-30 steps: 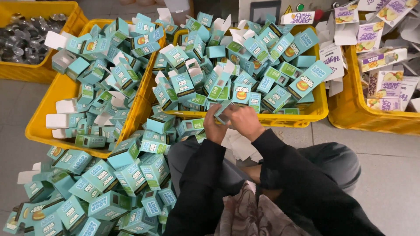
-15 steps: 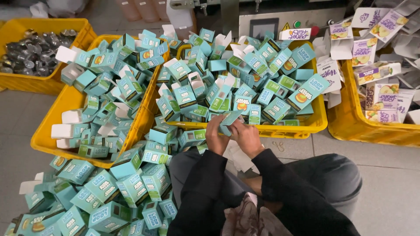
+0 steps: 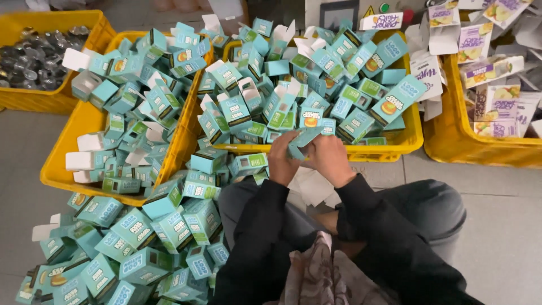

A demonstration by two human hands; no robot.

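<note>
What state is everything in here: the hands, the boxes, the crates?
Left hand: gripping the teal box.
Right hand: gripping the same box.
Teal box: held over the lap, part-folded.
Middle yellow crate: heaped with open-flapped teal boxes.
Floor pile: loose boxes.

Your left hand (image 3: pixel 283 159) and right hand (image 3: pixel 330 158) meet in front of your lap, side by side, both on one small carton (image 3: pixel 304 139) held between them. Directly behind the hands stands the middle crate (image 3: pixel 395 148), heaped with cartons. Left of it, touching, stands a second crate (image 3: pixel 79 127), also filled with cartons. A loose pile of cartons (image 3: pixel 141 237) lies on the floor (image 3: pixel 502 226) at your left. A bin of metal parts (image 3: pixel 34 53) sits at far left rear. A crate of larger boxes (image 3: pixel 451 135) stands at right.
</note>
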